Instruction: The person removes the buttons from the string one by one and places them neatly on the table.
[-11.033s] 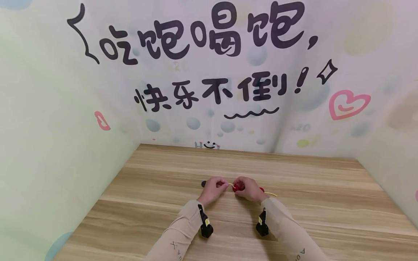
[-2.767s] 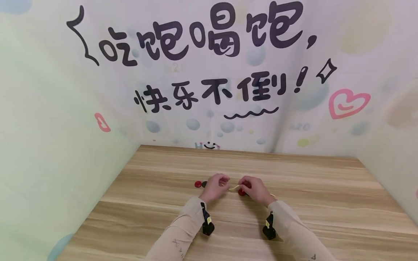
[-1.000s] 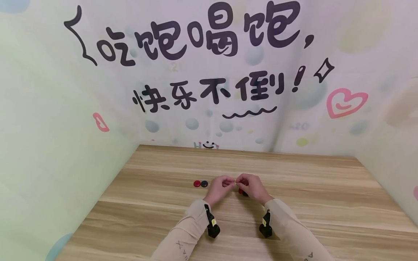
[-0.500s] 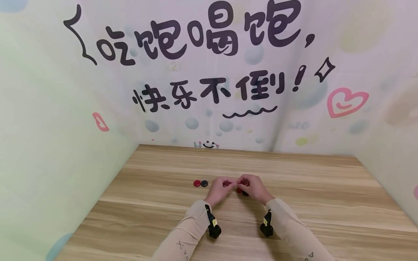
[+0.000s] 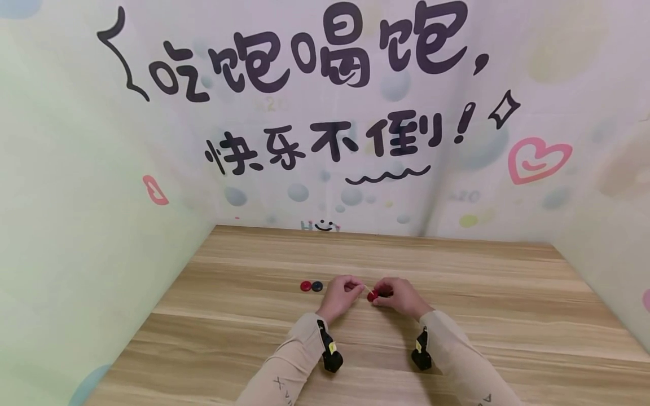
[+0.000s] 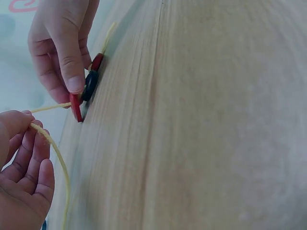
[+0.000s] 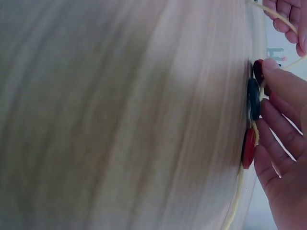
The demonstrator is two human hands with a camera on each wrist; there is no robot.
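Though hidden overhead, wrist-view threaded black button (image 6: 90, 85)

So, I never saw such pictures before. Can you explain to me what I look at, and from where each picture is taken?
A person works with two bare hands at a wooden table. One camera sits on the head and looks down; one small camera sits on each wrist and looks closely at that hand's work. The left hand pinches a yellow string. The right hand pinches a red button on that string; a dark button and another red one follow it. Two loose buttons, one red and one dark, lie on the table left of the hands.
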